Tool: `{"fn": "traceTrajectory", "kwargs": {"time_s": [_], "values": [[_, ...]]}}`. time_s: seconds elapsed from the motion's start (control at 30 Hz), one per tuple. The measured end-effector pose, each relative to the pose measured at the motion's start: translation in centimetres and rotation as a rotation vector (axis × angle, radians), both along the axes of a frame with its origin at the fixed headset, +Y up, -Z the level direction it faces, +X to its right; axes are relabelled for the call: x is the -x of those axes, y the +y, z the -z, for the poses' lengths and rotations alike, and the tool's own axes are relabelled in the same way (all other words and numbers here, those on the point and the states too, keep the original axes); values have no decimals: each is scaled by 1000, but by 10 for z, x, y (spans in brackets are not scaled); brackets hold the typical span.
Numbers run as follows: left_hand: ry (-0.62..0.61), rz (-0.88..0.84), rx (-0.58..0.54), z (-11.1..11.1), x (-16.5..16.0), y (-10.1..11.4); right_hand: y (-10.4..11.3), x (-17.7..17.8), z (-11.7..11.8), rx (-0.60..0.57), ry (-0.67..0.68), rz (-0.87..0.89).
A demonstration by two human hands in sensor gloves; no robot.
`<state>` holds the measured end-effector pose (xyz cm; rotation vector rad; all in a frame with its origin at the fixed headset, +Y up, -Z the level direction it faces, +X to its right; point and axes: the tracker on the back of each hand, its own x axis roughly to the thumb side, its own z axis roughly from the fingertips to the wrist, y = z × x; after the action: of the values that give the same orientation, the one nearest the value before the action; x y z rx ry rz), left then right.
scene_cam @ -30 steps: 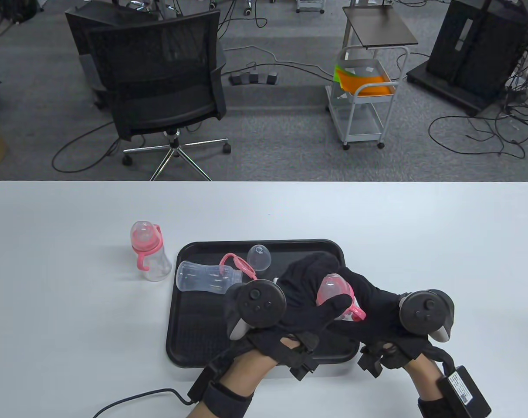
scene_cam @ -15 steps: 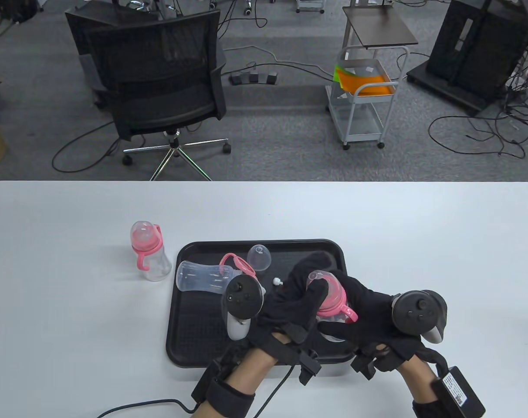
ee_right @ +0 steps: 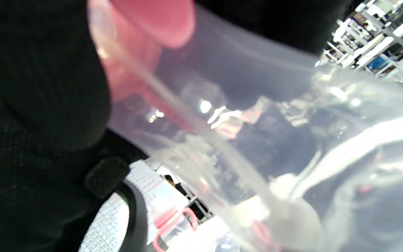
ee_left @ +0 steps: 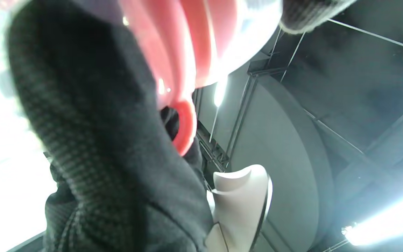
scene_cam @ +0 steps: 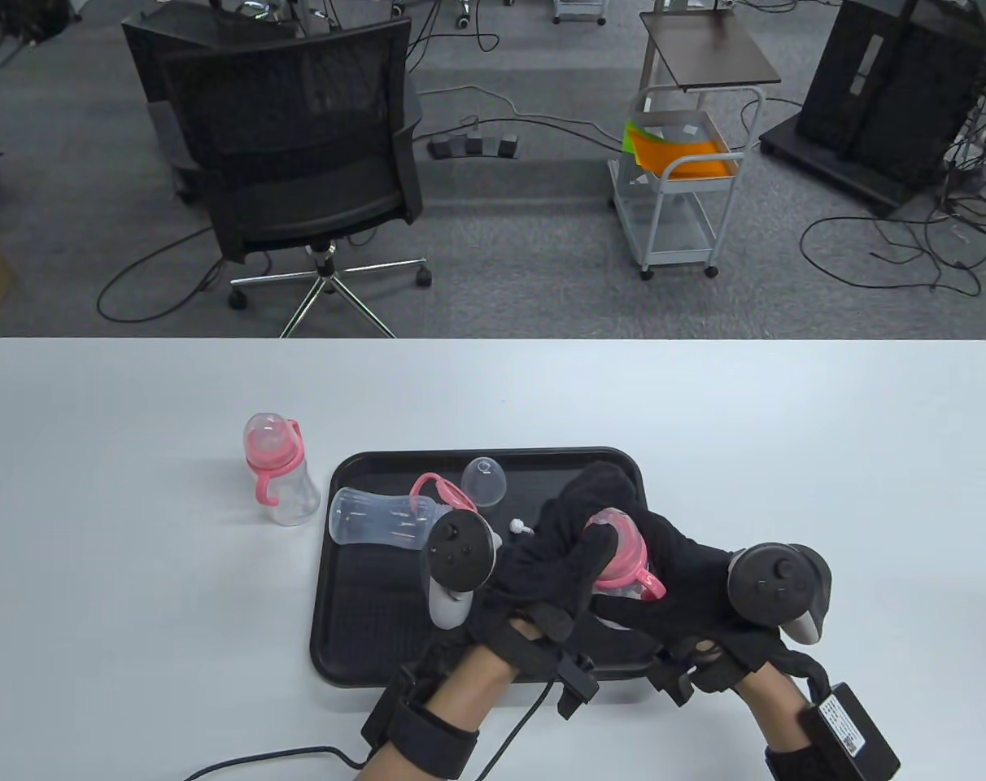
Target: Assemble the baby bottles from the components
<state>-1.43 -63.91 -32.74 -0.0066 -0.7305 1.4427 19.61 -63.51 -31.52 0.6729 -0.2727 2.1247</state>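
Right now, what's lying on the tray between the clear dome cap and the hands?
In the table view, a small white valve piece lies on the black tray, between the dome cap and the left hand.

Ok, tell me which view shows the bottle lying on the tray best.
The table view. There the clear bottle lies whole on its side at the left of the black tray, neck toward the left hand. The left wrist view shows none of it. The right wrist view is filled by the held bottle.
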Motion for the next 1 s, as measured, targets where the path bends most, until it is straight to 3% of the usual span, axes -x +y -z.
{"fn": "traceTrajectory", "kwargs": {"time_s": [0.13, 0.33, 0.47, 0.6, 0.77, 1.0], "values": [[-25, 39, -23, 0, -1, 2, 4, -2, 0, -19, -55, -67], [-62, 169, -41, 2, 8, 12, 1, -4, 5, -7, -33, -62], [92, 212, -140, -4, 25, 28, 5, -22, 11, -13, -85, -13], [209, 468, -246, -9, 49, 36, 13, -59, 19, -12, -202, 105], [300, 589, -235, -13, 83, 25, 15, -97, 34, 26, -311, 226], [453, 801, -218, -19, 117, 0, -15, -113, 82, 154, -418, 222]]}}
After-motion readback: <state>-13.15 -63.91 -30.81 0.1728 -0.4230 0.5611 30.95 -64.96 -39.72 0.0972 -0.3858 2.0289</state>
